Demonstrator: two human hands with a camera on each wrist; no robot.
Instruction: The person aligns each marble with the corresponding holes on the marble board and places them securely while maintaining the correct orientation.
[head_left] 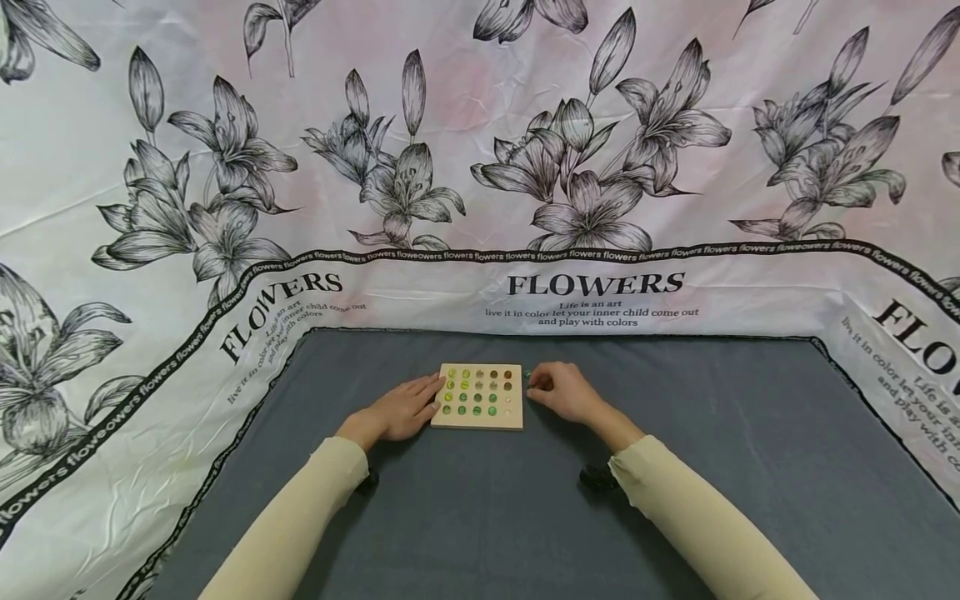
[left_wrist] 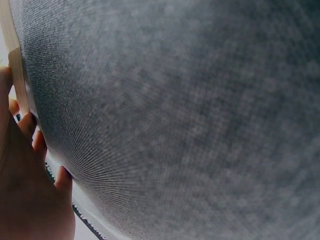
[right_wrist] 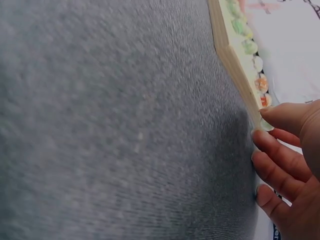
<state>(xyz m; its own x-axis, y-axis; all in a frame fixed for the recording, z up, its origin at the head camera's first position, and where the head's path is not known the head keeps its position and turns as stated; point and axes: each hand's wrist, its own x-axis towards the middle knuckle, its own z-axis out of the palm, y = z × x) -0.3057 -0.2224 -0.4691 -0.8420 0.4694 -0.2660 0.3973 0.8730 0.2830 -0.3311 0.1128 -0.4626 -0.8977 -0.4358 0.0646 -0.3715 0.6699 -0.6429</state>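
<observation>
A pale wooden board (head_left: 469, 422) lies flat on the grey cloth, with several rows of marbles in yellow, clear, brown and green. My left hand (head_left: 401, 409) rests against its left side, fingers extended and touching the edge. Past the board's right edge, my right hand (head_left: 567, 392) has thumb and index finger brought together. In the right wrist view a green marble (right_wrist: 267, 125) shows between that thumb and index finger, partly hidden, and the other fingers are loosely bent. Another small green marble (head_left: 527, 374) appears just beyond the fingertips in the head view.
Grey cloth (head_left: 480, 517) covers the table under the board. Behind it hangs a white sheet (head_left: 450, 287) printed with lilies and lettering. Dark wrist devices (head_left: 597, 477) show under both cream sleeves (head_left: 697, 508).
</observation>
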